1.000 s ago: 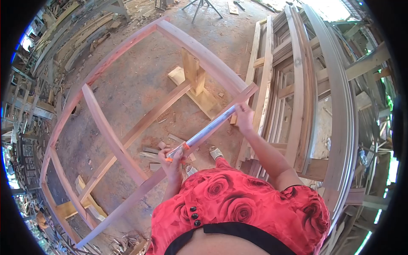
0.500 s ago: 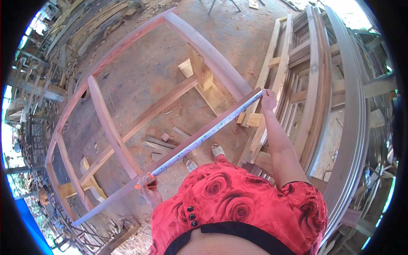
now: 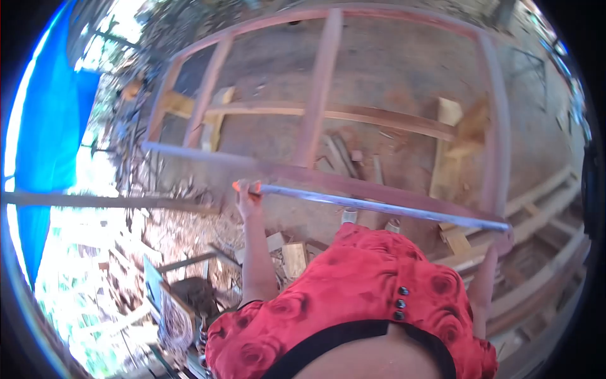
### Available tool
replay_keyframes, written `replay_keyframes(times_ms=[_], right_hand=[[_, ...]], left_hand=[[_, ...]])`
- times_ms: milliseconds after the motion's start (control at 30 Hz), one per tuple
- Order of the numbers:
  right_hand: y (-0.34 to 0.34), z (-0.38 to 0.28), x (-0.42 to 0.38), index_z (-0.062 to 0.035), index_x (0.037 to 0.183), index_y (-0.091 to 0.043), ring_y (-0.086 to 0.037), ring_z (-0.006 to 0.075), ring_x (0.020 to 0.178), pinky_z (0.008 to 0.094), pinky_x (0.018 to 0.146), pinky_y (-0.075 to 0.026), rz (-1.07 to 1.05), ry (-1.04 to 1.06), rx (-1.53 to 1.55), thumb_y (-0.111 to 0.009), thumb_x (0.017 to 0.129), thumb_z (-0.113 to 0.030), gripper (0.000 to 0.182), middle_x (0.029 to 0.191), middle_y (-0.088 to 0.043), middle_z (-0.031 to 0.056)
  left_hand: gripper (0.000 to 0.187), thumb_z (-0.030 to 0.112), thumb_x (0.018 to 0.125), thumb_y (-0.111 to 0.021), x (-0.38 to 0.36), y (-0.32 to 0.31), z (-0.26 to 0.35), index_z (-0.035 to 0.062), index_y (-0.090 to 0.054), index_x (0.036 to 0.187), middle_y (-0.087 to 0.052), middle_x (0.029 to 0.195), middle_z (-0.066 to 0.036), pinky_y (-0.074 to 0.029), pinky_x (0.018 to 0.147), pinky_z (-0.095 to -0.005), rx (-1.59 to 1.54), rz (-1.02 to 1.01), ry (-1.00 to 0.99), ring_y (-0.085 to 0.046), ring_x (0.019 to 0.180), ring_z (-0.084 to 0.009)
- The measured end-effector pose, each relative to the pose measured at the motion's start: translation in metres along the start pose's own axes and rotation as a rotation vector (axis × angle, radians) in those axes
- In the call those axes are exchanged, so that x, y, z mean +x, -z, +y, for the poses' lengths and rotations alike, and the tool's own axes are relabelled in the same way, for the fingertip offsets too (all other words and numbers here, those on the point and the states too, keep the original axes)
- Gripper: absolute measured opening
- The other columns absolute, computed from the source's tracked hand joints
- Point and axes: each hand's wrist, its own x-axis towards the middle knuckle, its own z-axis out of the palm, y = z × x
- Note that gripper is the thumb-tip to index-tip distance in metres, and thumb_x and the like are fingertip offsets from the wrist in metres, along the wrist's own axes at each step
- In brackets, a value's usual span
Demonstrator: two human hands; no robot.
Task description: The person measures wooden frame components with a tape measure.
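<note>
My left hand [image 3: 250, 197] is closed around a tape measure [image 3: 237, 186], whose orange case shows past the fingers. Its silvery blade [image 3: 372, 204] is drawn out along the near rail of a large wooden frame [image 3: 320, 95]. At the blade's far end, by the frame's right corner, my right hand [image 3: 503, 242] is closed on the tip; its fingers are blurred. The frame has a long near rail, a curved far rail and several crosspieces. It rests on a long beam [image 3: 379, 119] and wooden supports [image 3: 449, 112].
Stacked timber pieces [image 3: 536, 278] lie at the right. Wood offcuts [image 3: 341, 158] are on the ground inside the frame, and more scraps [image 3: 294, 258] lie near my left arm. A blue tarp [image 3: 47, 120] hangs at the left beside a horizontal pole [image 3: 113, 201].
My view has swung to the left, so the frame now lies across the top. My left hand still holds the case, my right the tip; the blade stays stretched along the near rail.
</note>
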Motion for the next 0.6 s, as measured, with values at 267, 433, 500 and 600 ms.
replay_keyframes(times_ms=[267, 433, 500, 600], right_hand=[[0.035, -0.057, -0.007, -0.0006, 0.107, -0.062, -0.059, 0.0303, 0.098, 0.0367, 0.085, -0.044, -0.066, -0.049, 0.004, -0.044, 0.092, -0.036, 0.042, 0.109, -0.061, 0.0165], [0.028, -0.043, -0.002, 0.0001, 0.110, -0.060, -0.057, 0.0322, 0.101, 0.0380, 0.087, -0.043, -0.087, -0.105, 0.039, -0.043, 0.092, -0.037, 0.045, 0.110, -0.060, 0.0176], [0.025, -0.036, 0.006, -0.0001, 0.112, -0.059, -0.056, 0.0344, 0.102, 0.0402, 0.087, -0.043, -0.138, -0.119, -0.076, -0.043, 0.091, -0.040, 0.048, 0.110, -0.060, 0.0182], [0.022, -0.031, 0.010, -0.0037, 0.114, -0.058, -0.055, 0.0309, 0.105, 0.0393, 0.087, -0.043, -0.167, -0.173, -0.167, -0.038, 0.093, -0.042, 0.048, 0.115, -0.058, 0.0157]], left_hand=[[0.029, 0.019, 0.077, -0.068, 0.071, 0.046, 0.042, 0.0045, -0.051, 0.095, -0.059, 0.068, -0.010, -0.049, 0.038, -0.0320, 0.031, 0.087, -0.035, -0.063, 0.056, -0.0225], [0.030, 0.021, 0.077, -0.069, 0.107, 0.043, 0.046, 0.0022, -0.050, 0.092, -0.057, 0.062, -0.011, -0.047, 0.036, -0.0301, 0.069, 0.119, -0.020, -0.064, 0.057, -0.0232], [0.030, 0.022, 0.078, -0.069, 0.120, 0.037, 0.048, 0.0018, -0.050, 0.091, -0.056, 0.059, -0.010, -0.045, 0.035, -0.0272, 0.069, 0.125, -0.052, -0.064, 0.056, -0.0215], [0.029, 0.023, 0.080, -0.068, 0.141, 0.034, 0.058, 0.0024, -0.051, 0.091, -0.056, 0.057, -0.009, -0.042, 0.033, -0.0250, 0.067, 0.134, -0.063, -0.063, 0.054, -0.0185]])
